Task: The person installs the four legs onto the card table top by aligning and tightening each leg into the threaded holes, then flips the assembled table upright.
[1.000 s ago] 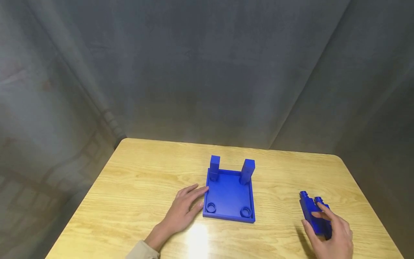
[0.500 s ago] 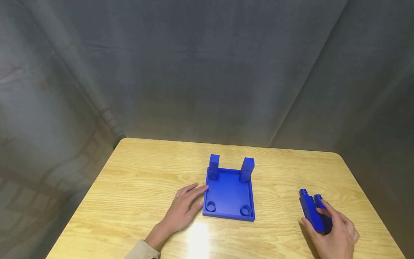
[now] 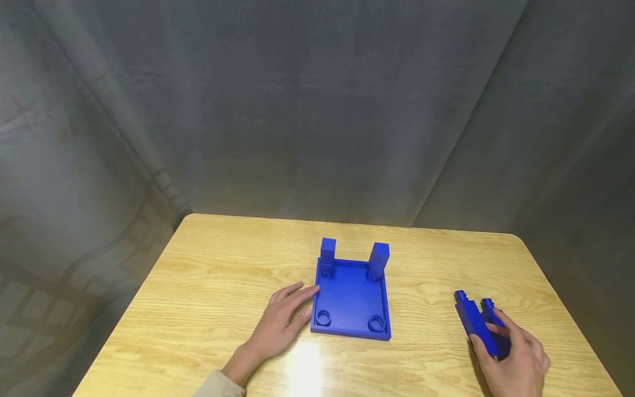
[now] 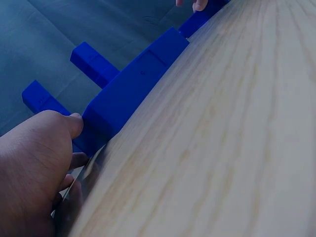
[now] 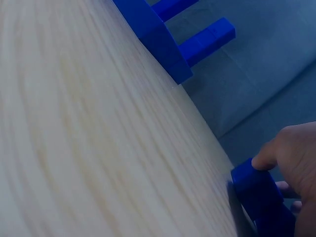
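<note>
While lying flat and open on the table (image 3: 208, 286), left hand (image 3: 280, 325) touches the side of the blue tray (image 3: 351, 300) with straight fingers, likely to keep it from sliding. Over to the right, well apart from the tray, right hand (image 3: 516, 361) curls around two blue pegs (image 3: 478, 325) resting on the table, seemingly to lift them.

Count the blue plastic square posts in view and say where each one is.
4. Two blue plastic square posts stand upright in the far corners of the blue square base plate: far-left post and far-right post. Two lie on the wooden table under the right hand: left lying post, right lying post.
</note>
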`<state>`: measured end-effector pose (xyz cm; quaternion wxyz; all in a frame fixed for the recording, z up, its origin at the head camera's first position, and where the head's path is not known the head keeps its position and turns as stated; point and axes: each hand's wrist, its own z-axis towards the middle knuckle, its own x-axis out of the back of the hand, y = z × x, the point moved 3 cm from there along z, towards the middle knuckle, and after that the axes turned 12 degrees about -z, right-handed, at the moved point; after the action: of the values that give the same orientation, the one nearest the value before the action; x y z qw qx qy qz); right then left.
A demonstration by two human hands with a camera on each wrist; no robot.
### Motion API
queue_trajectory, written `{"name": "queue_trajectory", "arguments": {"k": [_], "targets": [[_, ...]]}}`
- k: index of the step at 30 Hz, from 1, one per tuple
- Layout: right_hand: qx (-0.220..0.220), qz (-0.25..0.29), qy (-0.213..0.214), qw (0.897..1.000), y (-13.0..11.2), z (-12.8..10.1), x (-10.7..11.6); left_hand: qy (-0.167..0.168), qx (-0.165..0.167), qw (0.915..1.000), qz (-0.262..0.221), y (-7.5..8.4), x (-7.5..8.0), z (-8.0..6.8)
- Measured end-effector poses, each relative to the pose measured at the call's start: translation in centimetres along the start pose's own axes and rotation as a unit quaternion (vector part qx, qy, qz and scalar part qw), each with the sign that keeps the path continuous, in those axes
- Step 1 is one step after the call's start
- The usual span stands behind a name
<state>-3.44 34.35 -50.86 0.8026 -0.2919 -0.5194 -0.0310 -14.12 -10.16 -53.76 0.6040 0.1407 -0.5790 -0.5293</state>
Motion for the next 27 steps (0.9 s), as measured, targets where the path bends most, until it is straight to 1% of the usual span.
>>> {"name": "queue_trajectory", "arguments": {"k": [3,5,10,12,21,27], "targets": [[0.009,0.011,0.006,1.0,0.0,-0.1,-0.2,-0.008,0.01,0.9999,-0.002,0.0,0.0,0.0],[0.023,0.023,0.019,0.999,0.0,-0.2,-0.3,-0.012,0.013,0.9998,-0.003,0.0,0.0,0.0],[0.063,0.046,0.056,0.995,-0.3,-0.5,-0.5,-0.01,0.011,0.9999,-0.003,-0.1,0.0,0.0],[0.072,0.049,0.06,0.994,-0.5,-0.7,-0.7,-0.01,0.012,0.9999,-0.004,-0.1,0.0,0.0],[0.098,0.052,0.051,0.993,-1.3,-1.1,-0.9,-0.01,0.013,0.9998,-0.006,0.0,0.0,0.0],[0.125,0.019,0.023,0.992,-1.1,-0.9,-1.0,-0.008,0.017,0.9998,-0.01,0.0,0.0,0.0]]}}
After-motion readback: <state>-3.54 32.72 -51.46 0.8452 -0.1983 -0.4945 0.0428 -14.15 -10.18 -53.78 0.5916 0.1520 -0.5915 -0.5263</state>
